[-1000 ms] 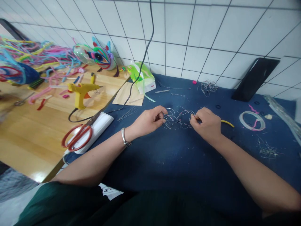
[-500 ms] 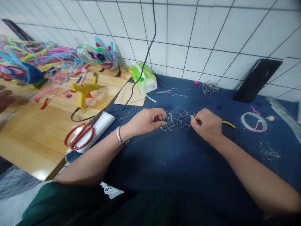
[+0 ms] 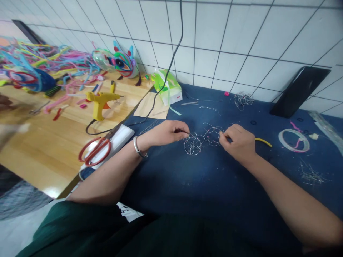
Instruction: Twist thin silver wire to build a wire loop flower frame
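Observation:
A thin silver wire ornament [image 3: 192, 145] with looped, petal-like rings and small pink beads spans the gap between my hands over the dark blue cloth [image 3: 171, 192]. My left hand [image 3: 175, 130], a silver bangle [image 3: 137, 145] at its wrist, pinches the upper left edge of the ornament with thumb and forefinger. At the ornament's right end, my right hand [image 3: 235, 138] is closed with its thumb and fingertips pressed on the wire. The exact bit of wire in those fingertips is hidden.
Red-handled scissors [image 3: 94, 151] rest on a white power strip [image 3: 119, 139]. Left stands a yellow glue gun [image 3: 99, 103] on the wooden table [image 3: 40, 150]. Behind lie a tissue pack [image 3: 168, 87] and tangled wire [image 3: 243, 100]. A black phone [image 3: 298, 91] leans on the wall; a clear ring coil [image 3: 293, 140] lies right.
The ornament's left ring has turned to face up, showing its petal pattern. My left fingers have closed to a tighter pinch at its upper edge. The whole view has shifted slightly.

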Demonstrator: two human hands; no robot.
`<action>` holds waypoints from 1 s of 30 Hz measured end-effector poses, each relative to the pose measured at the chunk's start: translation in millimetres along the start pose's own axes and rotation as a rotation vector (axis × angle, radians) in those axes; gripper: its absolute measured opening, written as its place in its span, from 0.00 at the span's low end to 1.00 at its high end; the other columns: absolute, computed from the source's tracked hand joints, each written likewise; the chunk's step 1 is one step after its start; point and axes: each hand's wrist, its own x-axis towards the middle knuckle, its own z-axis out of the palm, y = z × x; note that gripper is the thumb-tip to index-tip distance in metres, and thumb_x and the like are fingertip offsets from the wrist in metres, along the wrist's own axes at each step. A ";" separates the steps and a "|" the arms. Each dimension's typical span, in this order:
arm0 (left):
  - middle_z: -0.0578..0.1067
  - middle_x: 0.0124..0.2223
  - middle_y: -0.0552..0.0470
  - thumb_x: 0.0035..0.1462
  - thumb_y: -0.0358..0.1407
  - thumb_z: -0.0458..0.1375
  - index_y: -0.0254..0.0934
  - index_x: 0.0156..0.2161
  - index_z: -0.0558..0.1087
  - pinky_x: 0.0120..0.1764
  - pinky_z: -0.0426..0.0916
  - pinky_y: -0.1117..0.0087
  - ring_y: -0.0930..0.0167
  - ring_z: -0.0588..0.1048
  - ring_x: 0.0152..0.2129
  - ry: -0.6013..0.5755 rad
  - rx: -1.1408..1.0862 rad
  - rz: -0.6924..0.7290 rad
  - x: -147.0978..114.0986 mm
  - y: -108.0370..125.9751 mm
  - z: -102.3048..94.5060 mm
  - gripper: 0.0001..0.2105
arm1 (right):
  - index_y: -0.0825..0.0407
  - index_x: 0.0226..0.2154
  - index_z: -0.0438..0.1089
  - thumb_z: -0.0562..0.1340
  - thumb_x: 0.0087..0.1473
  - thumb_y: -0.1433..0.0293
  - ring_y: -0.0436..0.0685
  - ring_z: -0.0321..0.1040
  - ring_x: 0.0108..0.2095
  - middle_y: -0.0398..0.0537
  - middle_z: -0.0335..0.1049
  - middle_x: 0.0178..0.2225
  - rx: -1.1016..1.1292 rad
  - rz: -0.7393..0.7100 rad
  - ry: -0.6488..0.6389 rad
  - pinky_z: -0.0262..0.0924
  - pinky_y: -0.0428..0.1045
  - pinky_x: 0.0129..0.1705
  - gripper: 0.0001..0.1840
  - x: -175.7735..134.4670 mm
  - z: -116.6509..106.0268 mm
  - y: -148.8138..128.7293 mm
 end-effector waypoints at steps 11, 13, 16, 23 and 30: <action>0.75 0.36 0.52 0.52 0.31 0.54 0.37 0.37 0.74 0.36 0.65 0.73 0.75 0.72 0.31 0.019 0.058 -0.012 11.9 -31.0 9.8 0.08 | 0.52 0.18 0.59 0.58 0.52 0.69 0.49 0.58 0.24 0.42 0.61 0.22 0.005 -0.010 -0.020 0.50 0.46 0.25 0.13 1.8 -1.3 -0.6; 0.76 0.36 0.52 0.52 0.31 0.54 0.37 0.35 0.74 0.37 0.65 0.73 0.75 0.72 0.32 0.008 0.057 -0.007 12.6 -31.8 11.5 0.08 | 0.51 0.18 0.59 0.57 0.52 0.69 0.49 0.58 0.24 0.43 0.62 0.22 0.009 -0.004 -0.028 0.50 0.47 0.25 0.13 1.8 -1.0 -0.7; 0.74 0.29 0.53 0.53 0.32 0.53 0.36 0.33 0.73 0.31 0.65 0.75 0.77 0.72 0.25 -0.001 -0.023 -0.064 13.0 -33.7 14.7 0.06 | 0.51 0.18 0.59 0.57 0.52 0.69 0.49 0.58 0.24 0.43 0.62 0.21 0.010 -0.003 -0.038 0.50 0.47 0.25 0.14 1.6 -0.4 -0.9; 0.76 0.31 0.51 0.54 0.34 0.54 0.36 0.33 0.70 0.25 0.65 0.76 0.78 0.72 0.20 -0.055 -0.297 -0.150 11.6 -30.2 17.4 0.04 | 0.51 0.19 0.59 0.58 0.53 0.68 0.49 0.59 0.24 0.42 0.62 0.22 0.003 -0.008 -0.036 0.51 0.47 0.25 0.14 1.7 0.1 -0.8; 0.77 0.32 0.50 0.55 0.36 0.54 0.36 0.34 0.68 0.20 0.59 0.76 0.78 0.72 0.19 -0.033 -0.389 -0.245 11.4 -20.5 22.1 0.06 | 0.51 0.19 0.59 0.58 0.53 0.68 0.49 0.59 0.25 0.42 0.63 0.22 -0.005 -0.019 -0.050 0.51 0.46 0.26 0.14 2.1 -1.0 -0.1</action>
